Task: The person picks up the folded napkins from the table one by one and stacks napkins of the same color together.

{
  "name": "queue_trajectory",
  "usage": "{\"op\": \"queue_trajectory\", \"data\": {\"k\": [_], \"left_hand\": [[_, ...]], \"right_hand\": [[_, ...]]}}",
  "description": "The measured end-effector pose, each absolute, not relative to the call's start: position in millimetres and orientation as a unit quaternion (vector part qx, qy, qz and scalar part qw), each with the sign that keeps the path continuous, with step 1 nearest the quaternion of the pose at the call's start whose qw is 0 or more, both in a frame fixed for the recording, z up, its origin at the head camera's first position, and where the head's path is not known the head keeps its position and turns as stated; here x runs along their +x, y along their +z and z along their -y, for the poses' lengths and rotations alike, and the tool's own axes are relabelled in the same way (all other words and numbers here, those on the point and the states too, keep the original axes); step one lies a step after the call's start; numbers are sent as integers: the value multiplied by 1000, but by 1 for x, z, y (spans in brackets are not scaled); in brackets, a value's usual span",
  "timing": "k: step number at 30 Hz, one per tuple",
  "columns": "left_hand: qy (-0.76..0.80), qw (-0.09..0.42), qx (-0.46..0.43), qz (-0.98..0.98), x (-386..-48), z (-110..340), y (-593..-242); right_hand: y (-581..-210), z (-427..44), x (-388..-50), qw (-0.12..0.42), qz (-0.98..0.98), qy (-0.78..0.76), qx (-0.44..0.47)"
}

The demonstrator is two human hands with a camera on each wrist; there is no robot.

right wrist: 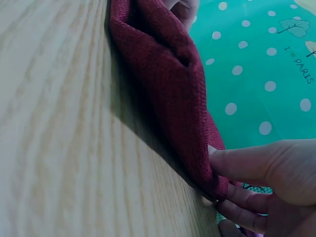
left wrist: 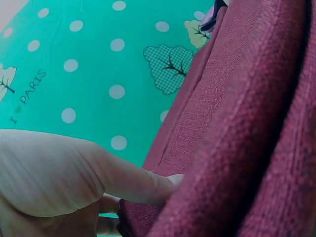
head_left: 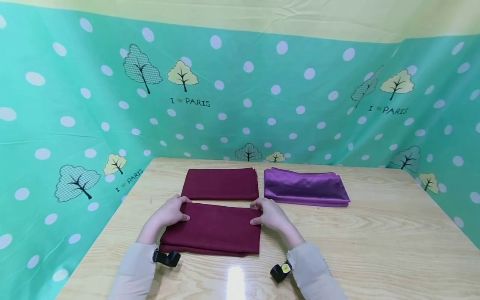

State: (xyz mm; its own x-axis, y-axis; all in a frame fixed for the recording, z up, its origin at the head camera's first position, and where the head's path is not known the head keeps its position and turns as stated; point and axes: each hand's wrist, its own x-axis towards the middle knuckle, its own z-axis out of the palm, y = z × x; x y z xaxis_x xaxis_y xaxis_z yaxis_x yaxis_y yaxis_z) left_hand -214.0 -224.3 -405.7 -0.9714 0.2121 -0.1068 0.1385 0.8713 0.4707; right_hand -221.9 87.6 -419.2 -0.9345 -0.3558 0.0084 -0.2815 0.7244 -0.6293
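- Left hand point(head_left: 170, 213) and right hand point(head_left: 271, 213): well apart, each gripping one end of the same near maroon cloth point(head_left: 217, 229).
- Near maroon cloth: folded in layers, spanning the gap between the hands and reaching toward the person; its far corners lie at the fingers. It appears to rest on the wooden table point(head_left: 375, 233); whether the gripped edge is raised cannot be told.
- Grip: each thumb lies on the upper face, with fingers at the far edge or underneath. Judged suited to pinching the layers together so that they do not slip.
- Spacing: one hand per far corner, presumably so the fold stays straight and level across its width.
- Near edge: layers sit slightly out of line on the side toward the person, where neither hand holds them.
- Far maroon cloth point(head_left: 221, 183): folded, just beyond the hands and mostly between them, untouched.
- Purple cloth point(head_left: 303, 185): folded, shiny, beyond the right hand and to its right, untouched. The separate positions probably leave each bundle accessible.
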Motion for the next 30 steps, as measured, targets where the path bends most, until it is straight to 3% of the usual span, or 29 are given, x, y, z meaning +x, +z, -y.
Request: {"op": "queue_trajectory", "data": {"k": [30], "left_hand": [[201,46,95,-974,-215,219,-404]], "right_hand": [[-420,-88,-218,69,-920,-343,-175]]}}
